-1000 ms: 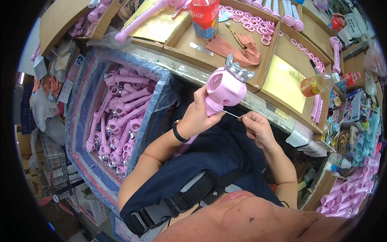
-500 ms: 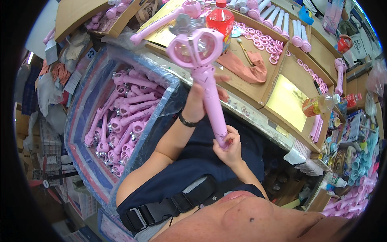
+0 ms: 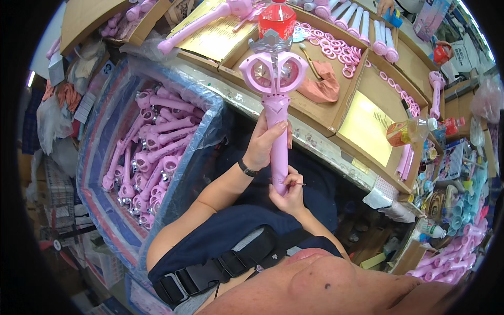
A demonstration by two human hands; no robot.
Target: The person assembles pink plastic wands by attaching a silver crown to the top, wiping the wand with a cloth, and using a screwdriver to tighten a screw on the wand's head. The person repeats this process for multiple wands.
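A pink toy wand [image 3: 280, 142] stands nearly upright in the picture before me. Its head has clear round windows in a pink frame, topped by a silver crown [image 3: 271, 41]. My left hand [image 3: 264, 144] is wrapped round the middle of the handle, thumb across its front. Lower down, my right hand [image 3: 290, 195] is closed at the handle's bottom end, fingers against it. A thin dark stick-like tool [image 3: 296, 184] juts out from those right fingers; most of it is hidden.
To the left, a plastic-lined bin [image 3: 86, 157] holds many pink wands. Cardboard trays [image 3: 336, 126] on the bench carry pink rings [image 3: 336, 47], yellow paper [image 3: 366, 128] and a salmon cloth [image 3: 321, 86]. Bottles [image 3: 407, 134] stand nearby. Another person's hand [image 3: 386, 6] shows at the far edge.
The wand has turned from a leftward tilt to almost upright, with its windows facing me. My left hand has closed round the handle. The thin tool now shows at my right fingers.
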